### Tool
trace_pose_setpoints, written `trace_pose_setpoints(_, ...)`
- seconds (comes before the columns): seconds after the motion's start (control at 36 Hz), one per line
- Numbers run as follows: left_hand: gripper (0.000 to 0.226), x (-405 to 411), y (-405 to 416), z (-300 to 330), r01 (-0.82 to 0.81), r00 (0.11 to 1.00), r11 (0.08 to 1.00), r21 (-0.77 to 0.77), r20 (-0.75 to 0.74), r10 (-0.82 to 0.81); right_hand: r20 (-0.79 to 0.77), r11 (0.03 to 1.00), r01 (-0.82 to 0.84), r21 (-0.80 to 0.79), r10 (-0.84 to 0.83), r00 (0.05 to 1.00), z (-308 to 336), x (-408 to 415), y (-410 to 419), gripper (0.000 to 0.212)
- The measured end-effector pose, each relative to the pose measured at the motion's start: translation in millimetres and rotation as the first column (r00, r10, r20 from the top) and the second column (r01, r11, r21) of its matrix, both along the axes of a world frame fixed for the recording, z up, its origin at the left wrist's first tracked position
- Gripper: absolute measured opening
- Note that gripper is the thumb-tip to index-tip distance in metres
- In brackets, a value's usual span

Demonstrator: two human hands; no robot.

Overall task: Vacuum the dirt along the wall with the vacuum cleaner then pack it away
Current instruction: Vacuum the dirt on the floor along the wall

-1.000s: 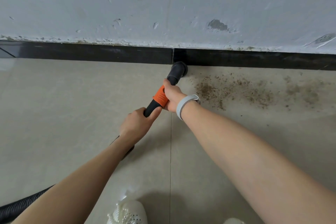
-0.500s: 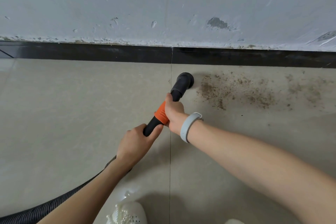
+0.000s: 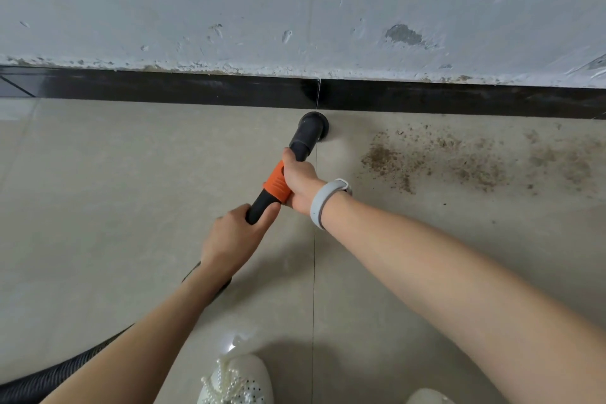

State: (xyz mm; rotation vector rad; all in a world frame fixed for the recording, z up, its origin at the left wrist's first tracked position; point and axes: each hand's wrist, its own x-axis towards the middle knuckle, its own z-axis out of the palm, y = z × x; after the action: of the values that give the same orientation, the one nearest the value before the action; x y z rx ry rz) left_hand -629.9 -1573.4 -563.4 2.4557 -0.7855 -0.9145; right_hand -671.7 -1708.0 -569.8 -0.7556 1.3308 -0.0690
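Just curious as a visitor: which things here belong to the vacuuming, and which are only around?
Belongs: vacuum nozzle, black hose, dirt patch, left hand, right hand.
Only around: grey wristband, white shoe, black skirting.

- pale grey-white plastered wall (image 3: 295, 3), scuffed, chipped, one darker grey patch right of centre
- glossy black skirting strip (image 3: 164, 88) along wall base, ragged paint edge above it
- beige glossy tiled floor (image 3: 98, 190), thin grout line running toward wall, soft light glare near bottom
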Motion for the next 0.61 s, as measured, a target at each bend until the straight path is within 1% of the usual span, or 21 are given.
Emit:
trace_pose_setpoints(0.08,0.051,-15.1,20.5,-1.9,0.012,1.000,1.000,0.008,-0.006,-0.012,-0.020,1.000,0.015,-0.002,-0.015,1.000,-8.3,-12.5,22.9,0.060)
trace_pose_setpoints(0.14,0.046,-29.2,37.3,-4.7,0.037,0.999,0.999,0.034,0.003,-0.038,-0.065,0.999,0.032,-0.024,-0.033,0.997,-10.5,-27.9,42.6,0.059)
trace_pose_setpoints(0.19,0.045,-41.5,50.0,-5.2,0.076,0.997,0.996,0.053,0.002,-0.077,-0.104,0.997,0.049,-0.052,-0.054,0.993,-10.9,-44.5,55.3,0.049)
trace_pose_setpoints(0.22,0.045,-45.7,54.0,-4.5,0.088,0.996,0.994,0.061,0.002,-0.088,-0.113,0.998,0.056,-0.042,-0.060,0.992,-8.5,-51.3,59.7,0.042)
trace_pose_setpoints(0.25,0.045,-47.6,56.2,-3.7,0.088,0.996,0.994,0.064,0.004,-0.088,-0.115,0.997,0.067,-0.034,-0.071,0.991,-5.5,-55.1,62.0,0.039)
trace_pose_setpoints(0.39,0.045,-30.0,40.8,-1.4,0.018,0.999,0.999,0.036,0.045,-0.019,-0.063,0.998,0.056,-0.003,-0.056,0.996,-1.8,-26.4,45.8,0.053)
trace_pose_setpoints(0.47,0.048,-12.5,22.9,-1.3,-0.037,0.995,0.999,0.010,0.092,0.036,-0.008,0.999,-0.005,0.034,0.005,1.000,-10.2,-1.6,21.9,0.051)
trace_pose_setpoints(0.53,0.050,-3.3,12.6,0.0,-0.069,0.991,0.998,-0.001,0.113,0.068,0.031,0.999,-0.017,0.048,0.015,0.999,-6.9,12.2,7.4,0.048)
trace_pose_setpoints(0.61,0.050,7.2,4.5,-1.9,-0.098,0.990,0.995,-0.001,0.101,0.098,0.038,0.996,-0.071,0.049,0.069,0.997,-6.2,26.1,-3.6,0.048)
